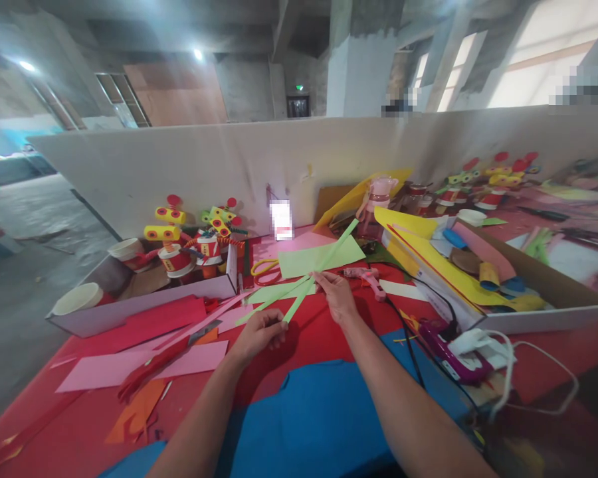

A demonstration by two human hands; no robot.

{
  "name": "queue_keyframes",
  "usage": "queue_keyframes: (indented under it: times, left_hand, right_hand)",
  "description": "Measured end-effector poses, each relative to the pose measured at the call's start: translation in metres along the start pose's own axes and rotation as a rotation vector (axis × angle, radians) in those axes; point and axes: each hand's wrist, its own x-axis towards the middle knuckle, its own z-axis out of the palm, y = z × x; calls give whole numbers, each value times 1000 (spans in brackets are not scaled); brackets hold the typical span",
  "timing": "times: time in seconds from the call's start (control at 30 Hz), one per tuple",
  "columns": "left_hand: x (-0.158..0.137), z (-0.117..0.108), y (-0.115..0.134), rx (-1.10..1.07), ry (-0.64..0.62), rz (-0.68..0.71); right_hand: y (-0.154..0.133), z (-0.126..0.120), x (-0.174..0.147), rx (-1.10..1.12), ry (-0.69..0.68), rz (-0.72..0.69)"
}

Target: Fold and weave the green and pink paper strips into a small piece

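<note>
A white partition point(179, 159) stands along the far edge of the red tabletop point(40, 428). Toward the far left corner, a shallow box point(149, 311) holds paper cups point(78, 299) and yellow-headed figures point(163, 233), and a pink sheet point(104, 370) lies nearer the left edge. On the right, a purple power strip point(446, 353) lies just beside the near corner of a larger box point(533, 322).

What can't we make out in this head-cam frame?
All in the head view:
- Green strips: stretch at the right hand, covered by it.
- Bright white rectangle: content lost to glare and pixelation.
- Purple device: partly covered by white plug.
- Far-right pile: blurred, cut by right edge.
</note>
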Motion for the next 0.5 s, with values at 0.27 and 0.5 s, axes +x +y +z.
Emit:
queue_keyframes:
  times: [0.27,0.5]
  left_hand:
    - [1,1,0,15,34,-15]
    - [2,4,-3,3,92,-25]
  right_hand:
    - [0,2,-2,43,-21,39]
    - [3,19,-22,-143,-228,92]
